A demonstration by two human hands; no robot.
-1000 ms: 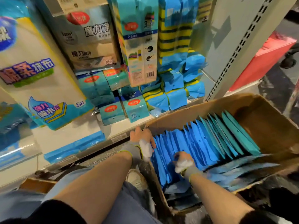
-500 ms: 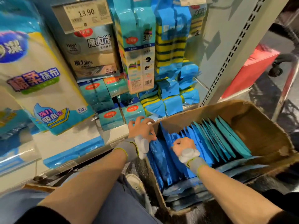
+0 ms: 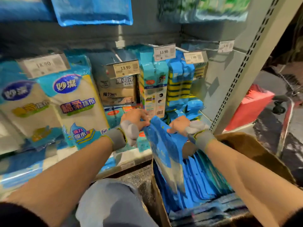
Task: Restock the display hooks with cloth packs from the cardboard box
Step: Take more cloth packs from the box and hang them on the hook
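Head view, centre frame: left hand (image 3: 135,119) and right hand (image 3: 177,125) both grasp the top edge of a bundle of blue cloth packs (image 3: 161,145), fingers curled over it. Bundle hangs upright, raised above the cardboard box (image 3: 255,149) at lower right; its lower end is blurred. More blue packs (image 3: 206,179) stand on edge inside the box. Grey cuffs on both wrists. Behind the hands, hanging product packs (image 3: 78,102) fill the left and centre, with a price tag (image 3: 164,52) reading 13.90 above. Perforated shelf upright (image 3: 237,76) runs diagonally at right; red bin (image 3: 249,107) beyond it.
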